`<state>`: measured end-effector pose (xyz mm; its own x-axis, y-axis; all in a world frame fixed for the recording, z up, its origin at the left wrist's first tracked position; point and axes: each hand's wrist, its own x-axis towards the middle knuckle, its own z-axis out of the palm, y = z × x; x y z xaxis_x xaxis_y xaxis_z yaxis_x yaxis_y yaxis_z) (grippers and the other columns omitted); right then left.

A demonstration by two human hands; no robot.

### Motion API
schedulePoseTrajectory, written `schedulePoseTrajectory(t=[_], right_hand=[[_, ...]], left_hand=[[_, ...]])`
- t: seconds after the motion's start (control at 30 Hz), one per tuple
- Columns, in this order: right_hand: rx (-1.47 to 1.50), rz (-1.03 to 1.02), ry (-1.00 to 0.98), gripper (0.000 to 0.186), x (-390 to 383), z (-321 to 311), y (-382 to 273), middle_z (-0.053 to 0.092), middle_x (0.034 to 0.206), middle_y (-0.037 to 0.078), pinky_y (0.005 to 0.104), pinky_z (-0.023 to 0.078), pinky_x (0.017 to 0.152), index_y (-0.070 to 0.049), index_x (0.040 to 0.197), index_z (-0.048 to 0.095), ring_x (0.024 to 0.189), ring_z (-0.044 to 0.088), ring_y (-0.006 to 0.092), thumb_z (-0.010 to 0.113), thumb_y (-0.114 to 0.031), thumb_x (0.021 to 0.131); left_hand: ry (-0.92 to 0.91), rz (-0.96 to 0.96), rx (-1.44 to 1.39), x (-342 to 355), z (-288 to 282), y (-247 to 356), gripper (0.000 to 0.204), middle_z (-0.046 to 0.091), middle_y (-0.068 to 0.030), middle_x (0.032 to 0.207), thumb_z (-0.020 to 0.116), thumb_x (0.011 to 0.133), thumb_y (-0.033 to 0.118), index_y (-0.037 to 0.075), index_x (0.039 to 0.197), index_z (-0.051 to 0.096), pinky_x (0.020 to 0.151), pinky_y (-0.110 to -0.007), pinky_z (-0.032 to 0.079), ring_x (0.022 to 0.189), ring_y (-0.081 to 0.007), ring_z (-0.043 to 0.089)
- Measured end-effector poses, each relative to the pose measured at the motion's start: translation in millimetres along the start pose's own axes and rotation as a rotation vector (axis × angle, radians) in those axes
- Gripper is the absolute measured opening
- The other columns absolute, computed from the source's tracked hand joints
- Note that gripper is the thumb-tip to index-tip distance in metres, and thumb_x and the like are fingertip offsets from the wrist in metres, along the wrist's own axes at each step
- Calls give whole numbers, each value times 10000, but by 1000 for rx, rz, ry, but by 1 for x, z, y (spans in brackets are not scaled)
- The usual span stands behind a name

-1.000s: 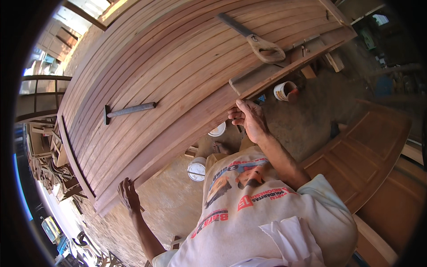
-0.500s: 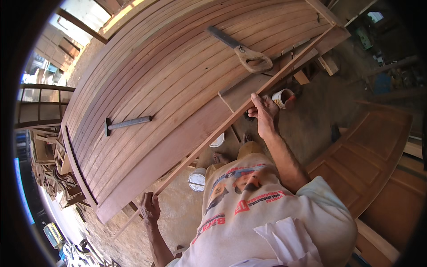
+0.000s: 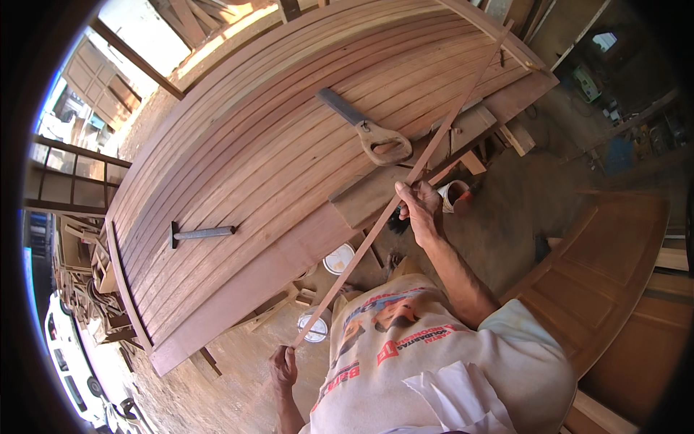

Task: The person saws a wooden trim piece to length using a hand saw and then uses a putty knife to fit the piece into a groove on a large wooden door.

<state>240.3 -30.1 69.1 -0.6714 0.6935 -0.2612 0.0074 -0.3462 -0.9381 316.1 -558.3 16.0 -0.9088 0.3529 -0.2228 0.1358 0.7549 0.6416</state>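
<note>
My left hand (image 3: 284, 367) is closed round the lower part of a long, thin wooden strip (image 3: 361, 246). My right hand (image 3: 421, 211) grips the same strip higher up, thumb along it. The strip runs diagonally over the near edge of a curved planked wooden hull (image 3: 238, 173), its far end reaching the upper right corner. A wide pinkish board (image 3: 246, 293) forms the near edge, with a shorter board (image 3: 358, 195) on it beneath the strip. A handsaw (image 3: 387, 141) and a grey metal hammer (image 3: 202, 233) lie on the planks.
White buckets (image 3: 338, 257) stand on the floor (image 3: 506, 217) below the hull. A wooden door panel (image 3: 585, 267) is at my right, behind my arm. Scrap wood (image 3: 94, 275) is piled at the left. A white vehicle (image 3: 69, 354) shows at the lower left.
The strip has come away from the hull's edge and swung to a steeper diagonal. My left hand has moved rightward and down with it; the view has shifted too.
</note>
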Motion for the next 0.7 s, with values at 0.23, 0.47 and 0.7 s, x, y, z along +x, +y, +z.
schedulePoseTrajectory(t=[0.23,0.47,0.7], right_hand=[[-88,-84,-103,287,-2,11,12,519,723,-45,213,415,510,-115,913,570,580,489,46,764,-305,1004],[-144,-16,-73,424,-14,-4,5,566,938,54,269,466,687,28,1175,609,783,519,131,738,-344,1017],[-201,-6,-40,506,-15,5,1,541,909,29,276,471,704,46,1301,634,797,525,137,713,-371,1026]], left_hand=[[75,-94,-25,-22,-16,12,310,658,-212,776,612,1042,286,22,932,731,642,-462,504,717,-425,649],[257,78,170,-7,-58,-4,447,645,-140,839,746,971,471,41,901,646,664,-475,503,778,-376,669],[355,133,169,5,-67,-9,449,643,-141,835,778,956,446,37,853,625,665,-454,519,793,-377,673]])
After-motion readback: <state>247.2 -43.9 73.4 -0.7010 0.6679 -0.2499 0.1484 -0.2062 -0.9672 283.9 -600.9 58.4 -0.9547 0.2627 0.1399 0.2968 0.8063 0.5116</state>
